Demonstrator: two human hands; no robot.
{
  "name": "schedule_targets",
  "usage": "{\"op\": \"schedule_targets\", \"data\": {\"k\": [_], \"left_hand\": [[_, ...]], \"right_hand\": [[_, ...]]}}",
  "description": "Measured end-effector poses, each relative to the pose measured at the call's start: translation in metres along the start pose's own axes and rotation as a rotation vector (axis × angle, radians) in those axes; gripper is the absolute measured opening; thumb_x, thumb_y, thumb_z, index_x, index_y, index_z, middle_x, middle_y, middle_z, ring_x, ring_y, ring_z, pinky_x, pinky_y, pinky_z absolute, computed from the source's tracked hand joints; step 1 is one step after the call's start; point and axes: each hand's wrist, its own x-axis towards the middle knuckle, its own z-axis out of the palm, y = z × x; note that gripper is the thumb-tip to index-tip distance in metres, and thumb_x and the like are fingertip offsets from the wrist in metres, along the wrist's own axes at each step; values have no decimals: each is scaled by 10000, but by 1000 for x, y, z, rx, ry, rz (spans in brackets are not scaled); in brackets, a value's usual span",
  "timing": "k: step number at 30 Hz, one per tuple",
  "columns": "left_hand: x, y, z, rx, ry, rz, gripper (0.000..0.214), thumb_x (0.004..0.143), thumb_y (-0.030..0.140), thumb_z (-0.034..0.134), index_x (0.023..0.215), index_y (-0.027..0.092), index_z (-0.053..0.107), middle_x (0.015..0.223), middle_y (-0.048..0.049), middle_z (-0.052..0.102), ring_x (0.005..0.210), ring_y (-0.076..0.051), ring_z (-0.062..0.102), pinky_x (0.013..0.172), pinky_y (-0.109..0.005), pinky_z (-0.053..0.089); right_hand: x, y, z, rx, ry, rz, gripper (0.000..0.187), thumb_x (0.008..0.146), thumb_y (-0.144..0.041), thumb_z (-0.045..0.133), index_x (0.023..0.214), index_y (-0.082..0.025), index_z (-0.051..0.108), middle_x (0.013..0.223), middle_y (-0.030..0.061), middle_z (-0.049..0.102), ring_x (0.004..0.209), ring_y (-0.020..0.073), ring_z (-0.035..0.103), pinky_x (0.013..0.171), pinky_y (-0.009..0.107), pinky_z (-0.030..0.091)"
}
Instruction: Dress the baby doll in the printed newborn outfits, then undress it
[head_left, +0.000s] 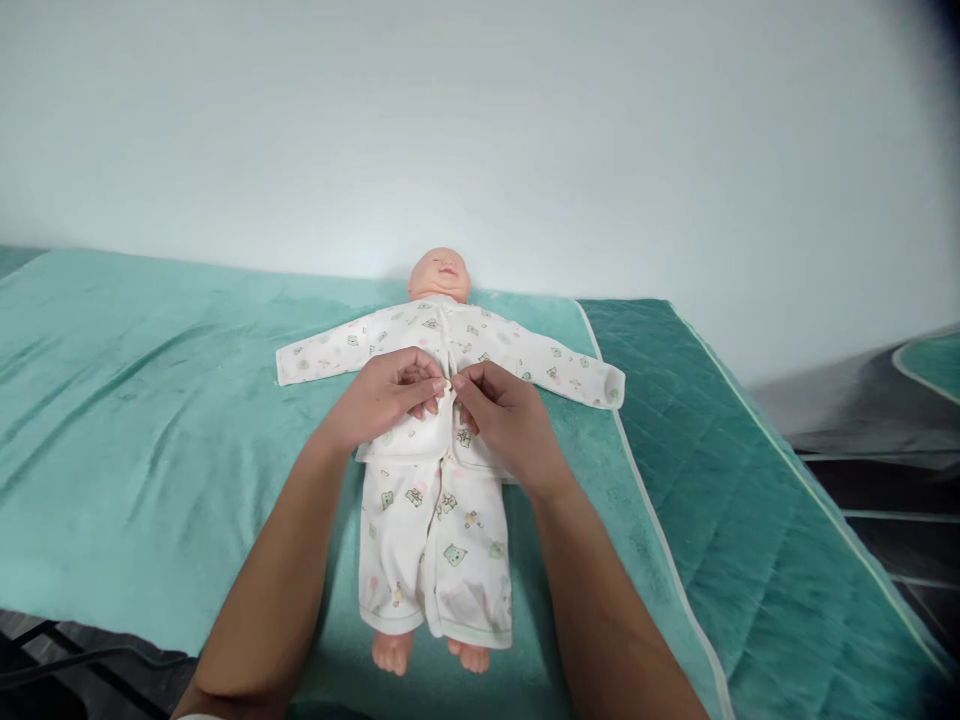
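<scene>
A baby doll point(439, 272) lies on its back, its head toward the wall and its feet toward me. It wears a white printed baby shirt point(405, 437) with long sleeves spread wide, and matching printed trousers point(454, 555). Over the middle of the chest, my left hand point(397, 392) pinches the shirt's front edge. Close beside it, my right hand point(504, 408) pinches the other edge of the same front opening. A small pale fastener shows between the fingertips, too small to make out clearly. The doll's hands are hidden inside the sleeves.
A light green blanket point(135, 450) lies under the doll, above a darker green quilted cover point(750, 500) at the right. The white wall point(480, 120) stands right behind the doll's head. Metal bars point(885, 515) show beyond the bed's right edge.
</scene>
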Motion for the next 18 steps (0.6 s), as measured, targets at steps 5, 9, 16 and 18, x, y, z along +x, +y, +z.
{"op": "schedule_targets", "data": {"k": [5, 9, 16, 18], "left_hand": [[0, -1, 1, 4, 5, -7, 188, 887, 366, 657, 900, 179, 636, 709, -15, 658, 654, -123, 604, 632, -263, 492], [0, -1, 2, 19, 12, -15, 135, 886, 317, 641, 896, 183, 634, 699, -8, 649, 646, -120, 600, 632, -261, 492], [2, -2, 5, 31, 15, -4, 122, 886, 310, 633, 887, 188, 631, 713, -3, 638, 657, -119, 603, 631, -259, 491], [2, -2, 5, 36, 14, -2, 130, 885, 317, 633, 886, 187, 629, 713, -3, 634, 658, -120, 604, 631, -261, 493]], "right_hand": [[2, 4, -1, 76, -20, 27, 253, 922, -439, 621, 802, -216, 634, 584, -39, 600, 532, 115, 503, 545, 253, 399], [2, 3, -1, 133, -12, 47, 260, 906, -432, 649, 779, -207, 620, 576, -34, 610, 517, 106, 506, 531, 245, 403], [4, 5, -3, 193, -63, 22, 235, 923, -427, 629, 837, -209, 623, 662, -17, 655, 545, 108, 560, 549, 247, 459], [5, 6, -4, 220, -72, 13, 234, 925, -435, 622, 863, -210, 619, 740, -4, 682, 561, 107, 581, 551, 248, 471]]}}
